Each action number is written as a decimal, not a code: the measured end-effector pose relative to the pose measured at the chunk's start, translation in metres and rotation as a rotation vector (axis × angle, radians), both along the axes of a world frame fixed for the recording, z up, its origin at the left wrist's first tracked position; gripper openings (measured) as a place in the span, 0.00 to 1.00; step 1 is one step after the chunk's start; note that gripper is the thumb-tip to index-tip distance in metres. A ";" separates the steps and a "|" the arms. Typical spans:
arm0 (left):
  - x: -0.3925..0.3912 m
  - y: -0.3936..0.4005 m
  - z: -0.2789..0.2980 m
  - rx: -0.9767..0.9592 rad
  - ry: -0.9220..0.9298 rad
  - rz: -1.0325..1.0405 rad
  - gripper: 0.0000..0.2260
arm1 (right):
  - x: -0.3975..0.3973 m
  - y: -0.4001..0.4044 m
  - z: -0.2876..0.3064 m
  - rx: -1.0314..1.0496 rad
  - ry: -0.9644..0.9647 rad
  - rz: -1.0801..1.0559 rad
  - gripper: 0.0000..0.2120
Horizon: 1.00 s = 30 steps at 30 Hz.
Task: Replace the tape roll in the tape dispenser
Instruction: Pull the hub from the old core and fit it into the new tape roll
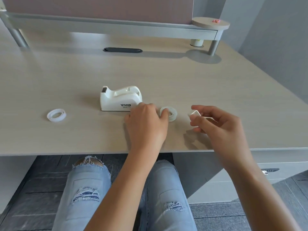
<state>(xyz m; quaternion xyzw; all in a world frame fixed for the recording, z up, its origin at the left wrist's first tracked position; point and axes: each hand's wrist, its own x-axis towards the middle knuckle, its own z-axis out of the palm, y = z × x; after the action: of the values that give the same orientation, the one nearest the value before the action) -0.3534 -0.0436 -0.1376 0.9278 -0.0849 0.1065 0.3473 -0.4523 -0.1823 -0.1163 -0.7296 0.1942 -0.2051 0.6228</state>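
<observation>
A white tape dispenser (120, 98) marked VIVID stands in the middle of the desk with its roll bay empty. To its right lies a clear tape roll (171, 114), flat on the desk; my left hand (146, 120) rests over its left side with fingertips on it. My right hand (218, 124) hovers further right, pinching a small white spindle piece (195, 113) between thumb and fingers. A white, nearly bare ring-shaped roll (56, 115) lies alone at the left.
The light wood desk (216, 84) ends just below my hands. A raised grey shelf (116, 27) runs along the back, with a black cable slot (122, 50) and a small white cup (196, 42) beneath it. My knees in torn jeans show under the desk edge.
</observation>
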 end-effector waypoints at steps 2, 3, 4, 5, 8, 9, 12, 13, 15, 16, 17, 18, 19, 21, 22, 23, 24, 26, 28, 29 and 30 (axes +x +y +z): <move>0.005 -0.006 0.000 -0.042 0.025 0.015 0.13 | 0.001 -0.002 -0.001 -0.008 0.001 0.005 0.08; 0.006 -0.008 -0.001 -0.057 0.033 0.021 0.12 | 0.002 -0.004 -0.002 -0.009 -0.002 0.010 0.09; 0.007 -0.010 -0.001 -0.073 0.038 0.027 0.10 | 0.002 -0.005 -0.003 -0.005 -0.007 0.016 0.10; 0.007 -0.011 -0.002 -0.091 0.036 0.031 0.09 | 0.003 -0.005 -0.004 0.000 -0.011 0.024 0.10; 0.007 -0.011 -0.005 -0.190 0.007 0.016 0.06 | 0.006 -0.008 -0.007 0.011 -0.022 0.040 0.11; 0.006 -0.010 -0.005 -0.252 0.004 0.008 0.06 | 0.007 -0.008 -0.007 0.016 -0.028 0.045 0.11; 0.001 -0.008 0.000 -0.450 0.009 -0.018 0.04 | 0.010 -0.007 -0.006 0.009 -0.057 0.053 0.11; -0.003 -0.008 0.002 -0.511 0.025 -0.028 0.03 | 0.011 -0.006 -0.006 -0.003 -0.073 0.058 0.11; -0.009 -0.006 0.004 -0.665 0.088 -0.044 0.03 | 0.012 -0.002 -0.005 -0.026 -0.110 0.082 0.11; -0.013 -0.005 0.004 -0.753 0.132 -0.059 0.03 | 0.013 0.000 -0.004 -0.040 -0.128 0.094 0.12; -0.017 -0.003 0.006 -0.841 0.181 -0.081 0.04 | 0.014 0.002 -0.004 -0.054 -0.144 0.098 0.12; -0.020 -0.002 0.008 -0.923 0.233 -0.105 0.06 | 0.014 0.003 -0.004 -0.064 -0.156 0.093 0.12; -0.022 0.000 0.009 -0.994 0.281 -0.124 0.07 | 0.014 0.004 -0.004 -0.070 -0.165 0.083 0.12; -0.026 0.003 0.011 -1.099 0.352 -0.152 0.10 | 0.014 0.005 -0.002 -0.072 -0.177 0.073 0.10; -0.027 0.005 0.011 -1.145 0.375 -0.166 0.11 | 0.014 0.007 0.000 -0.071 -0.187 0.077 0.10; -0.028 0.007 0.011 -1.189 0.396 -0.185 0.11 | 0.014 0.008 0.001 -0.075 -0.198 0.084 0.10; -0.028 0.009 0.011 -1.226 0.416 -0.205 0.11 | 0.014 0.010 0.002 -0.087 -0.210 0.092 0.11; -0.030 0.013 0.010 -1.272 0.438 -0.242 0.10 | 0.014 0.014 0.004 -0.115 -0.232 0.110 0.11; -0.033 0.015 0.009 -1.295 0.433 -0.260 0.08 | 0.014 0.020 0.004 -0.117 -0.249 0.124 0.12; -0.034 0.016 0.008 -1.302 0.426 -0.265 0.08 | 0.014 0.022 0.004 -0.112 -0.255 0.124 0.11; -0.035 0.018 0.007 -1.307 0.417 -0.271 0.07 | 0.013 0.025 0.004 -0.114 -0.258 0.123 0.10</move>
<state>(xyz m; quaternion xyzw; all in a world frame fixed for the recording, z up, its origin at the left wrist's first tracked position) -0.3886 -0.0261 -0.1306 0.5109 -0.0499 -0.0889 0.8536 -0.4392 -0.1569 -0.1120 -0.7418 0.0555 -0.2695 0.6116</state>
